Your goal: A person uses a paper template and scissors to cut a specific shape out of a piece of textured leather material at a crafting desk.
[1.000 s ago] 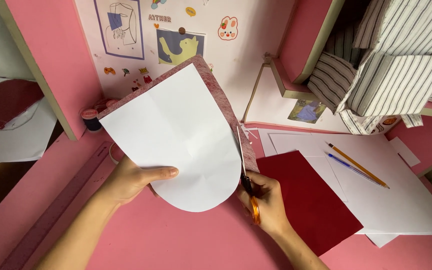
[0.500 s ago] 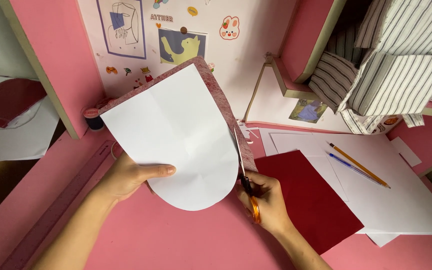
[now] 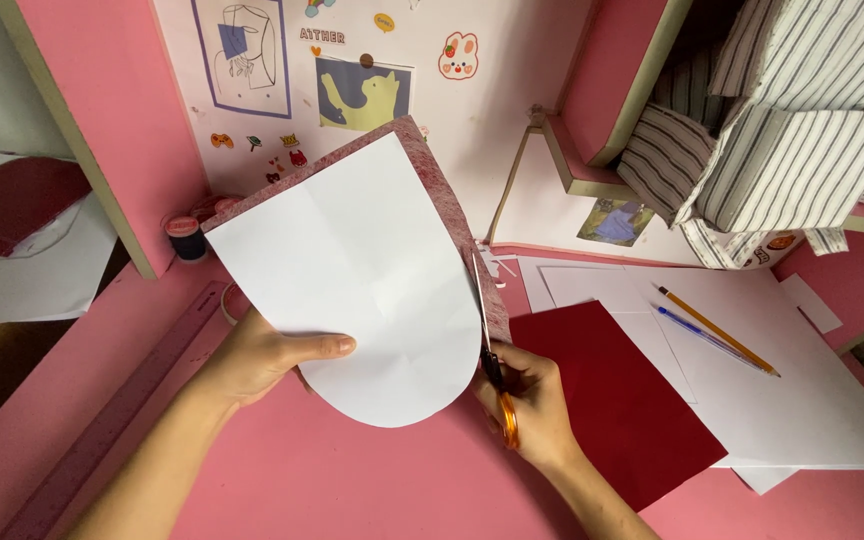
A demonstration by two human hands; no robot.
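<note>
Centrally, paper: white sheet with one rounded end (image 3: 362,290), backed by a mottled dark-pink sheet (image 3: 430,170) showing as a border along its top and right edges; held tilted above the pink desk (image 3: 352,490), rounded end toward the viewer.
Left hand (image 3: 262,355): pinching the lower left edge of the white sheet, thumb laid flat across the front, fingers hidden behind.
Right hand (image 3: 537,400): curled closed round the orange handles of a pair of scissors (image 3: 490,345), just right of the sheet's rounded end.
Scissors: blades pointing up and away along the right edge of the paper, cutting beside the white shape; how wide apart the blades are cannot be told.
Beside the right hand: dark red rectangular card (image 3: 617,400) lying flat, partly over large white sheets (image 3: 802,400).
On the white sheets: yellow pencil (image 3: 717,328) and blue pen (image 3: 707,338), side by side, slanting.
Left of the paper: long pink ruler (image 3: 117,420) lying along the desk; small spool of dark thread (image 3: 188,238) near the pink side panel (image 3: 82,120).
Behind: white wall (image 3: 472,110) with stickers and small art prints (image 3: 362,92).
Upper right: striped grey-and-white cloth (image 3: 782,130) draped off a pink shelf.
</note>
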